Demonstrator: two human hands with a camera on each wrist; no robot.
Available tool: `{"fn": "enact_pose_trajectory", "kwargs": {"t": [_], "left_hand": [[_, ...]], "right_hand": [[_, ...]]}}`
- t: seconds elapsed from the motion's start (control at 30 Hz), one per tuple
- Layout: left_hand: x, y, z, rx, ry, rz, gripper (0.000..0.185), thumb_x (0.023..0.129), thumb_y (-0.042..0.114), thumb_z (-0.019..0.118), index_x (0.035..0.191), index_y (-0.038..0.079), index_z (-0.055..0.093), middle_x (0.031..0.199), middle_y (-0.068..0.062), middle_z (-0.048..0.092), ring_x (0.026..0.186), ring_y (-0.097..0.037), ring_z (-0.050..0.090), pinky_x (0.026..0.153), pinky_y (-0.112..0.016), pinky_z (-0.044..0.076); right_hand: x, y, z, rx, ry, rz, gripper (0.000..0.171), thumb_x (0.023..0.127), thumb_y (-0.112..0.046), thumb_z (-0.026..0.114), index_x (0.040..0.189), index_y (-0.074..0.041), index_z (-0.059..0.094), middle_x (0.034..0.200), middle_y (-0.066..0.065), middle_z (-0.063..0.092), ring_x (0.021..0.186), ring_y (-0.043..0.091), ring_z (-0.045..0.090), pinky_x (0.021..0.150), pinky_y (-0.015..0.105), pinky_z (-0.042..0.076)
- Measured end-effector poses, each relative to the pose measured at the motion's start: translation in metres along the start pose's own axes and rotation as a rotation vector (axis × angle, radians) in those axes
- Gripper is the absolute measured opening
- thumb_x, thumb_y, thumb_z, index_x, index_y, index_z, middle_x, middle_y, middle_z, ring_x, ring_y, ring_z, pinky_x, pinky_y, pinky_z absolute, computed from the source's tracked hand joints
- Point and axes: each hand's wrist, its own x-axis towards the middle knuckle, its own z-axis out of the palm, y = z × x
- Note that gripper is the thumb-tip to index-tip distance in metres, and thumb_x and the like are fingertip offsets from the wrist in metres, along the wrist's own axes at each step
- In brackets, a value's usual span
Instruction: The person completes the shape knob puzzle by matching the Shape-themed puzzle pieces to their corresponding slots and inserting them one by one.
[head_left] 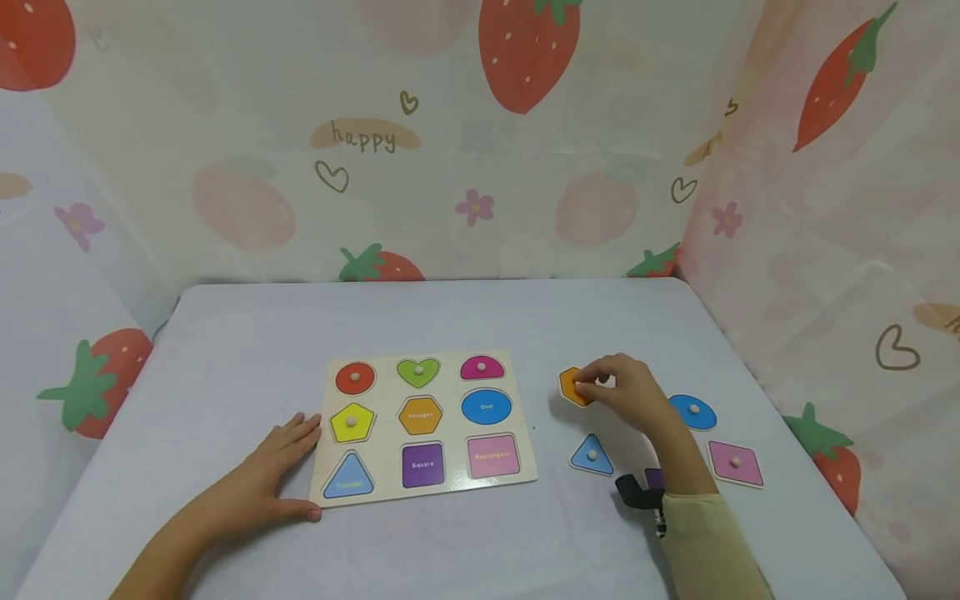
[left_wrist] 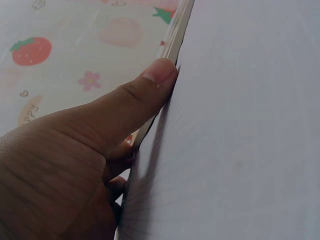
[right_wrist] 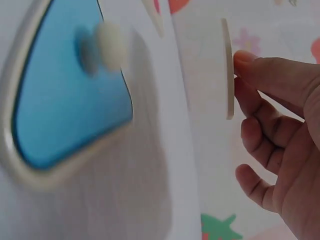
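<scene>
My right hand [head_left: 628,390] pinches an orange hexagon puzzle piece [head_left: 570,387], tilted above the table right of the board. Seen edge-on in the right wrist view, the hexagon piece [right_wrist: 228,70] is between thumb and index finger; its knob is hidden. Against the left edge of the wooden puzzle board [head_left: 457,492] rests my left hand [head_left: 266,475], its fingers spread and thumb at the lower corner. Knobbed circle, heart, semicircle and pentagon pieces sit in the board. Printed shapes labelled Hexagon, Oval, Triangle, Square and Rectangular show without knobs.
Below the right hand lies a blue triangle piece [head_left: 591,460]. Further right are a blue oval piece [head_left: 690,413] and a pink rectangle piece [head_left: 737,475]. A purple piece [head_left: 654,478] is partly hidden by the right wrist and its black camera mount [head_left: 637,493].
</scene>
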Motion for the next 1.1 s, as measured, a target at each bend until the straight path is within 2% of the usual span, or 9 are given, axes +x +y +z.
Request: {"fn": "enact_pose_trajectory", "kwargs": {"t": [0.23,0.47,0.6,0.87,1.1], "left_hand": [[0.000,-0.002,0.000,-0.004,0.002,-0.005,0.120,0.067,0.063,0.087,0.160,0.008,0.035,0.170,-0.006,0.024,0.159,-0.037,0.008,0.129,-0.053,0.005],[0.000,-0.003,0.000,0.002,0.005,0.013,0.119,0.068,0.065,0.085,0.159,0.007,0.035,0.170,-0.008,0.025,0.158,-0.039,0.010,0.129,-0.051,0.005],[0.001,-0.003,-0.001,-0.005,-0.002,0.005,0.120,0.067,0.064,0.086,0.159,0.008,0.035,0.170,-0.006,0.024,0.159,-0.037,0.009,0.129,-0.051,0.004],[0.001,-0.002,0.001,0.007,-0.015,-0.025,0.122,0.065,0.065,0.087,0.160,0.009,0.035,0.171,-0.005,0.024,0.159,-0.037,0.008,0.124,-0.066,0.013],[0.001,-0.002,-0.001,-0.003,-0.003,-0.009,0.121,0.066,0.064,0.087,0.160,0.008,0.035,0.170,-0.006,0.024,0.159,-0.036,0.008,0.127,-0.058,0.008]], "right_hand": [[0.012,-0.033,0.023,0.014,0.003,-0.049,0.012,0.091,-0.027,0.079,0.099,-0.018,0.081,0.098,0.000,0.068,0.100,0.023,0.055,0.078,0.033,0.052],[0.022,-0.070,0.043,0.028,-0.014,-0.141,0.012,0.093,-0.026,0.078,0.100,-0.017,0.081,0.095,-0.004,0.070,0.099,0.021,0.056,0.076,0.031,0.055],[0.028,-0.092,0.058,0.027,-0.054,-0.170,0.012,0.093,-0.026,0.077,0.101,-0.017,0.081,0.091,-0.007,0.070,0.098,0.021,0.056,0.077,0.031,0.054],[0.039,-0.124,0.087,0.030,-0.153,-0.212,0.011,0.092,-0.026,0.079,0.100,-0.018,0.082,0.093,-0.010,0.072,0.099,0.017,0.058,0.088,0.033,0.055],[0.049,-0.139,0.108,-0.019,-0.205,-0.280,0.010,0.091,-0.028,0.080,0.097,-0.020,0.082,0.088,-0.014,0.073,0.092,0.015,0.057,0.083,0.032,0.051]]}}
